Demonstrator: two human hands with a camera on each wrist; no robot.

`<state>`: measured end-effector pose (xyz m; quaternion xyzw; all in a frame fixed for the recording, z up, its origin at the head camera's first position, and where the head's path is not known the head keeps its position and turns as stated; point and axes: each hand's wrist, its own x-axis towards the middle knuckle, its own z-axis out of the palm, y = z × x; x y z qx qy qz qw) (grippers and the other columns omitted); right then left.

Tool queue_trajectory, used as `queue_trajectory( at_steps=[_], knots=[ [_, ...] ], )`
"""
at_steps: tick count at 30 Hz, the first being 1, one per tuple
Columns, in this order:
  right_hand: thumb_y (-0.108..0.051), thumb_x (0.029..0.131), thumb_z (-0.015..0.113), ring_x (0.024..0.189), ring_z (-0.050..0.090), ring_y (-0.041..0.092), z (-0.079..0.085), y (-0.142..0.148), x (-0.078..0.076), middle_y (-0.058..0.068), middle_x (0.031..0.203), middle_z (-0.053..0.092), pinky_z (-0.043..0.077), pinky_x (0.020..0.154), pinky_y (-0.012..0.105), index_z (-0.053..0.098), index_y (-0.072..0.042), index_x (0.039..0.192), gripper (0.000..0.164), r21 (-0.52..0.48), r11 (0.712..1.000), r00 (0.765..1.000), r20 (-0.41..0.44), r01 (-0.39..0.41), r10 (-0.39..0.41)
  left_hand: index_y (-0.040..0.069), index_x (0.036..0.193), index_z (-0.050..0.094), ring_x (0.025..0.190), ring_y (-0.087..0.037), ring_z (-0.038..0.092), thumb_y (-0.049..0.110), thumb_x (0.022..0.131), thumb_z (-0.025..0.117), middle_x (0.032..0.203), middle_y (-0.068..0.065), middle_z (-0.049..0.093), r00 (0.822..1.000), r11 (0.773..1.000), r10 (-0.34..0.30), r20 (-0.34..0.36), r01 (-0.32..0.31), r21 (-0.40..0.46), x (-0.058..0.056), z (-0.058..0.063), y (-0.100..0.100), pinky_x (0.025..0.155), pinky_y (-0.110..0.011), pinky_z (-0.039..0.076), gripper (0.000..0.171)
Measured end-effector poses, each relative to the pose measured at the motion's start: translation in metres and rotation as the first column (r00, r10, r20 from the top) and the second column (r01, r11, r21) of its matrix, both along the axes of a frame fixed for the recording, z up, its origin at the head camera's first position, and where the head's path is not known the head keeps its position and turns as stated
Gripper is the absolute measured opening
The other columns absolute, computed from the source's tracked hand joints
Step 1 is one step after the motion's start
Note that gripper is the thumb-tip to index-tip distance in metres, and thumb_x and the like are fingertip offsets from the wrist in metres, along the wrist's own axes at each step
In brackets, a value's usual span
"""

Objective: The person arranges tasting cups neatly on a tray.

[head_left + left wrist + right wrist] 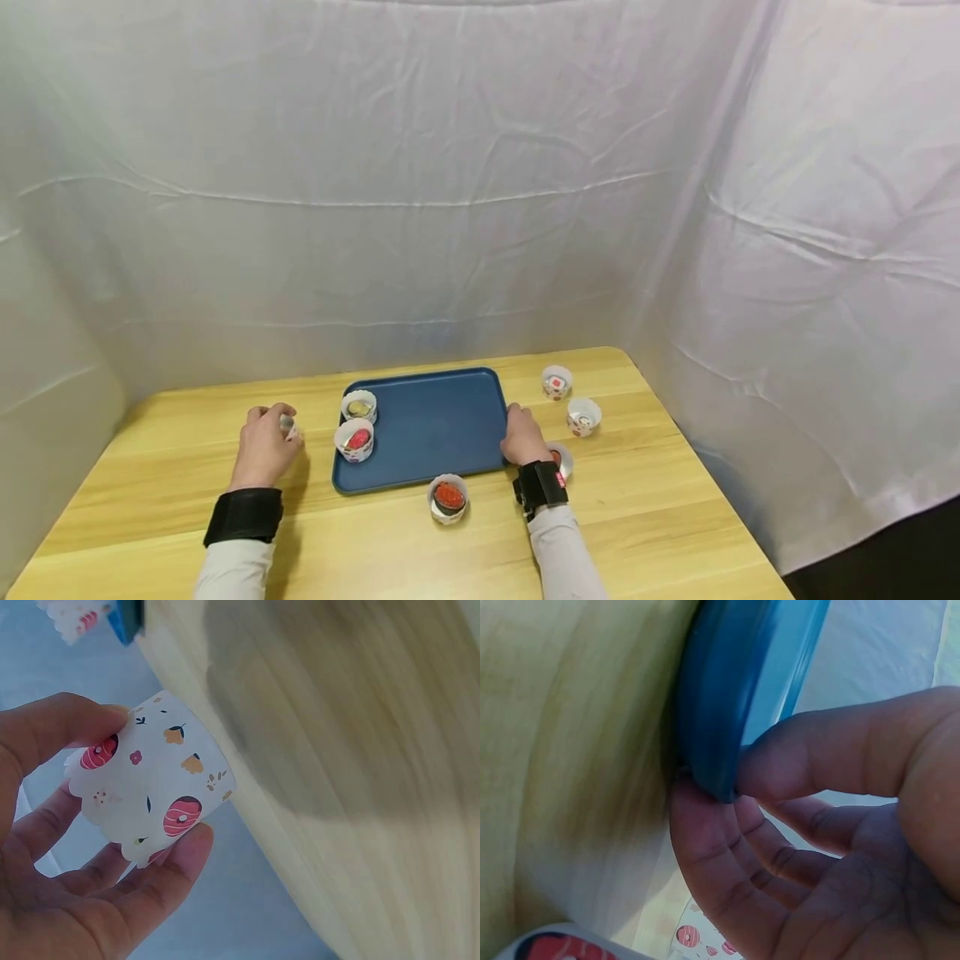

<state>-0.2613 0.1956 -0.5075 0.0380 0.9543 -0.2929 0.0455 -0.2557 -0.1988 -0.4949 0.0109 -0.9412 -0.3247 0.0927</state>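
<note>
My left hand (262,448) holds a white paper baking cup (161,769) with a doughnut and flower print, off to the left of the blue tray (442,425). In the left wrist view the thumb lies on one side of the cup and the fingers on the other. At the tray's right edge, my right hand (523,435) pinches the rim (731,697), thumb over it and fingertips beneath. Two baking cups stand on the tray's left end: one with a yellowish piece (360,408), the other with a pink-red piece (360,439).
In front of the tray stands a cup with a red-topped dark piece (449,497). Another cup (564,463) is partly hidden by the right wrist. Two more cups, (557,383) and the nearer cup (583,417), stand right of the tray. Grey cloth (412,208) hangs behind the wooden table (637,517).
</note>
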Motion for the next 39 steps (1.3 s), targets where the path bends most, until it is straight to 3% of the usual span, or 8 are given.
queue_trajectory(
  at_steps=[6,26,39],
  knots=[
    [0.007,0.092,0.062,0.125,0.053,0.046,0.0,0.002,-0.001,0.033,0.139,0.047,0.049,0.1,0.054,0.041,0.008,0.146,0.058,-0.005,1.0,1.0,0.007,-0.004,0.004,-0.01,0.125,0.055,0.112,-0.057,0.044,-0.002,0.087,0.067,0.131,-0.04,0.039,0.999,1.0,-0.001,0.033,0.001,0.022,-0.007,0.002,0.017,0.093,-0.066,0.047,0.041],
    [0.005,0.094,0.062,0.125,0.053,0.045,0.002,0.001,-0.003,0.031,0.141,0.047,0.05,0.099,0.052,0.04,0.006,0.147,0.057,-0.017,1.0,0.999,0.035,0.003,-0.003,-0.008,0.125,0.058,0.111,-0.052,0.047,-0.003,0.088,0.069,0.13,-0.036,0.043,0.996,0.997,-0.08,-0.039,0.08,-0.002,-0.025,0.016,0.058,0.094,-0.062,0.051,0.039],
    [0.006,0.093,0.061,0.121,0.055,0.044,0.002,0.001,-0.004,0.031,0.138,0.049,0.051,0.098,0.051,0.042,0.006,0.146,0.057,0.002,1.0,1.0,0.025,0.0,0.0,-0.007,0.124,0.059,0.11,-0.05,0.047,-0.008,0.086,0.068,0.129,-0.034,0.044,0.994,0.997,-0.077,-0.081,0.076,-0.009,-0.031,0.025,0.069,0.093,-0.061,0.052,0.04]
  ],
)
